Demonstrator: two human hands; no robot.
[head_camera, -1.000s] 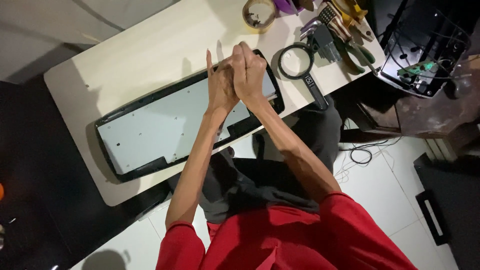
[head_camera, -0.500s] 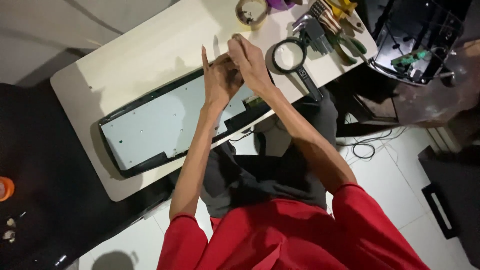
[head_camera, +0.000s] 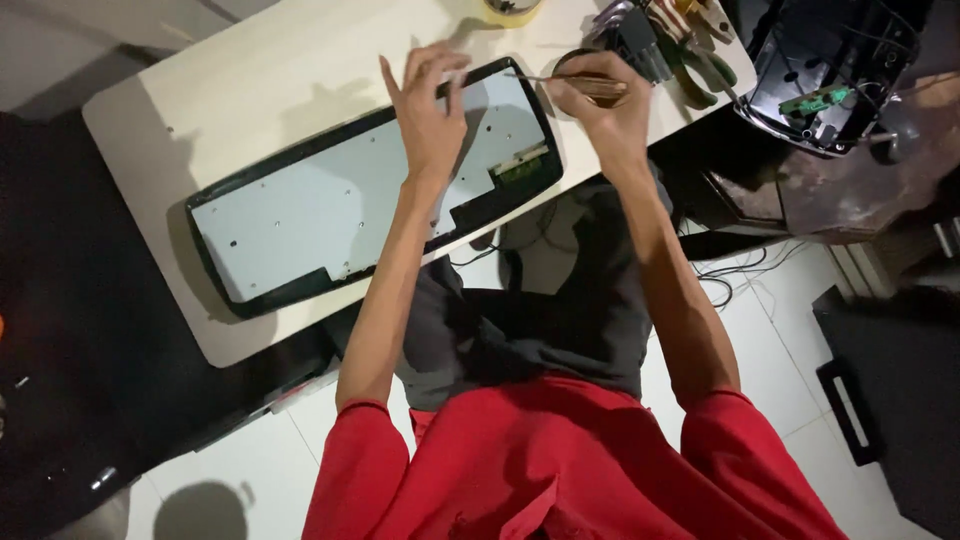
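Your left hand (head_camera: 432, 120) rests on the far edge of the opened keyboard shell (head_camera: 375, 190), fingers spread and loosely curled, thumb and forefinger pinching at the black rim; whether anything small sits between them you cannot tell. Your right hand (head_camera: 600, 110) is closed around a thin metal tool (head_camera: 560, 80), its tip pointing left toward your left fingers. Just beyond your right hand lie a heap of pliers and hand tools (head_camera: 670, 45), and beyond your left a roll of tape (head_camera: 512, 10). The shell lies slantwise on the pale table (head_camera: 250, 70), under both hands: a black frame around a pale grey plate dotted with screw holes, with a small green circuit board (head_camera: 520, 165) below your right wrist.
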